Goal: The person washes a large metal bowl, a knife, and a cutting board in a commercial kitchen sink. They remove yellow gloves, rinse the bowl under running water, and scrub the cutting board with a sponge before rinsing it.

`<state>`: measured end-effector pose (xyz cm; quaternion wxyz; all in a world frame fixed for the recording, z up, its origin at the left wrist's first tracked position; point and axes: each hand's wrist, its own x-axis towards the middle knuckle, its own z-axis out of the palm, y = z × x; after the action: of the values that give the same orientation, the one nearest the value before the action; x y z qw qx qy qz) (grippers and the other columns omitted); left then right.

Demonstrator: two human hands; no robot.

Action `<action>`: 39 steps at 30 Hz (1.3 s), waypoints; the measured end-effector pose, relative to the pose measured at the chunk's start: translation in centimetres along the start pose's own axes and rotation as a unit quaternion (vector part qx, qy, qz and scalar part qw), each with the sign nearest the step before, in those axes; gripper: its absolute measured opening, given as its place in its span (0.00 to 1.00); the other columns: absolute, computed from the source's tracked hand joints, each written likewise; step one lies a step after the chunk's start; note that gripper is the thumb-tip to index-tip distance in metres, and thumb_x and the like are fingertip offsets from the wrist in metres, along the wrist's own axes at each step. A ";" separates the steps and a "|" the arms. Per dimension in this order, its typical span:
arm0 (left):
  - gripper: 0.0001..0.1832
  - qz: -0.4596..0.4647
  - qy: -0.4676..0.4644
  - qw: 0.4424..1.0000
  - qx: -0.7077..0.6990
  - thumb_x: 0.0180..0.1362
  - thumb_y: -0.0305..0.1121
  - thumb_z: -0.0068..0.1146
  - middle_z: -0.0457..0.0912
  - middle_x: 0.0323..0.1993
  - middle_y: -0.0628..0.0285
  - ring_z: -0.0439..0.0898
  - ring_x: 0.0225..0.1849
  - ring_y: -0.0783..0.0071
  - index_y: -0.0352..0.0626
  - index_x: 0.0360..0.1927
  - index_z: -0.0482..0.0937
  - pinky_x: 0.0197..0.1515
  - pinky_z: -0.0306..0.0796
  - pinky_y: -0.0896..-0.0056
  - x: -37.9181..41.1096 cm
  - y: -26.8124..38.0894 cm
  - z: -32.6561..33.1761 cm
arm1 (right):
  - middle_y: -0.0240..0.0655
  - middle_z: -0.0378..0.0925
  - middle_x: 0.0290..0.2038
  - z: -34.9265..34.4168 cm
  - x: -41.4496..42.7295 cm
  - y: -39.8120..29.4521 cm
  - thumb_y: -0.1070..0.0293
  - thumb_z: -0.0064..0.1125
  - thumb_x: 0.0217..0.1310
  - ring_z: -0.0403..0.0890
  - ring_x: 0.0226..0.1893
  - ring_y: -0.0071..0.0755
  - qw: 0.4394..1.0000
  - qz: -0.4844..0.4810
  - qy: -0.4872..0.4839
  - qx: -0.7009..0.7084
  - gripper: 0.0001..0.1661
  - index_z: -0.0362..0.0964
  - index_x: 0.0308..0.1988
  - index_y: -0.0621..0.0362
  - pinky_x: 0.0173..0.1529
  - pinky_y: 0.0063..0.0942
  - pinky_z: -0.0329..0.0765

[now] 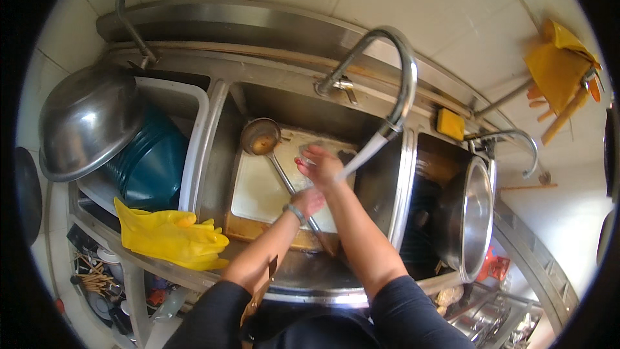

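Water (364, 156) runs from the curved metal faucet (406, 77) onto my right hand (319, 165), which is over the middle sink basin with its fingers spread. Something small and red shows at its fingertips; whether it is nails or a thing cannot be told. My left hand (309, 202), wearing a band at the wrist, is just below the right, near the handle of a metal ladle (261, 136). The ladle lies across a pale rectangular tray (256, 189) in the basin, brownish liquid in its bowl. Yellow rubber gloves (169, 240) lie on the sink's front edge at left.
At left, a steel bowl (92, 121) and dark teal containers (152, 160) rest in a grey tub (193, 97). A large steel bowl (477, 218) stands tilted in the right basin. A yellow sponge (450, 124) sits on the back ledge. Yellow gloves (557, 75) hang at right.
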<state>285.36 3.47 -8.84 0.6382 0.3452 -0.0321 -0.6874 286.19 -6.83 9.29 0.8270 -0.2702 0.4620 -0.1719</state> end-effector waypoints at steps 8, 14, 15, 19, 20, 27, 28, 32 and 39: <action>0.10 -0.098 0.284 0.952 0.053 0.54 0.39 0.44 0.78 0.30 0.64 0.76 0.31 0.75 0.46 0.34 0.72 0.33 0.68 0.73 -3.8 1.2 3.4 | 0.45 0.63 0.52 -15.4 9.8 10.0 0.58 0.55 0.47 0.67 0.50 0.48 0.589 -0.007 0.270 -0.762 0.33 0.57 0.53 0.56 0.47 0.42 0.69; 0.10 -0.108 0.336 0.930 0.106 0.51 0.40 0.48 0.77 0.27 0.67 0.75 0.27 0.80 0.47 0.31 0.73 0.27 0.65 0.77 -3.4 -1.6 0.0 | 0.46 0.64 0.50 -23.3 9.7 13.8 0.64 0.44 0.53 0.71 0.42 0.44 0.511 -0.107 0.195 -0.830 0.26 0.58 0.51 0.64 0.54 0.49 0.58; 0.10 -0.096 0.343 0.927 0.119 0.51 0.41 0.48 0.77 0.27 0.67 0.74 0.26 0.80 0.47 0.31 0.73 0.26 0.64 0.77 -3.9 -1.4 0.0 | 0.45 0.65 0.50 -21.3 9.5 12.5 0.58 0.46 0.52 0.70 0.45 0.40 0.473 -0.066 0.175 -0.861 0.28 0.59 0.51 0.60 0.52 0.45 0.62; 0.13 -0.057 0.324 0.928 0.172 0.50 0.45 0.51 0.76 0.25 0.70 0.70 0.24 0.82 0.47 0.31 0.73 0.25 0.62 0.80 -4.0 1.8 3.0 | 0.43 0.72 0.44 -12.8 5.0 5.2 0.50 0.52 0.47 0.71 0.47 0.37 0.577 0.006 0.119 -0.808 0.29 0.66 0.47 0.53 0.49 0.36 0.67; 0.14 -0.050 0.314 0.930 0.184 0.50 0.46 0.51 0.75 0.25 0.70 0.69 0.24 0.82 0.47 0.31 0.73 0.25 0.61 0.80 -4.1 2.6 3.8 | 0.45 0.72 0.44 -16.1 8.2 6.2 0.45 0.50 0.48 0.70 0.49 0.43 0.633 -0.030 -0.022 -0.773 0.31 0.66 0.49 0.51 0.52 0.39 0.65; 0.20 0.024 0.133 0.967 -0.217 0.52 0.53 0.47 0.78 0.32 0.65 0.76 0.35 0.70 0.48 0.37 0.73 0.43 0.68 0.64 -5.2 12.0 9.3 | 0.40 0.75 0.39 1.7 0.3 2.2 0.61 0.48 0.50 0.76 0.42 0.42 0.473 -0.078 -0.009 -0.877 0.18 0.70 0.42 0.55 0.42 0.35 0.73; 0.20 -0.001 0.116 0.971 -0.208 0.53 0.52 0.48 0.78 0.32 0.64 0.76 0.34 0.69 0.45 0.36 0.74 0.42 0.69 0.65 -4.6 11.8 8.2 | 0.39 0.76 0.38 2.5 -0.9 2.0 0.62 0.47 0.51 0.76 0.41 0.42 0.429 -0.072 -0.034 -0.900 0.18 0.69 0.43 0.54 0.42 0.37 0.72; 0.18 -0.094 -0.117 0.954 -0.261 0.53 0.45 0.50 0.78 0.31 0.59 0.76 0.32 0.64 0.38 0.33 0.74 0.39 0.70 0.69 -0.8 7.8 1.7 | 0.40 0.73 0.42 -1.2 -4.7 1.1 0.68 0.45 0.50 0.77 0.38 0.43 0.315 -0.151 -0.071 -0.934 0.22 0.65 0.49 0.51 0.43 0.44 0.70; 0.14 -0.030 -0.032 0.976 -0.211 0.55 0.30 0.43 0.76 0.37 0.46 0.76 0.38 0.58 0.30 0.40 0.72 0.46 0.69 0.60 4.1 3.6 4.6 | 0.43 0.69 0.43 -7.0 -13.2 -2.1 0.74 0.47 0.45 0.77 0.34 0.48 0.469 -0.086 -0.009 -0.879 0.34 0.55 0.56 0.42 0.42 0.44 0.70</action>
<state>286.29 -2.68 -5.33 0.6745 0.1813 0.1040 -0.7081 273.30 -3.44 16.40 0.1396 -0.8950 0.3369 0.2568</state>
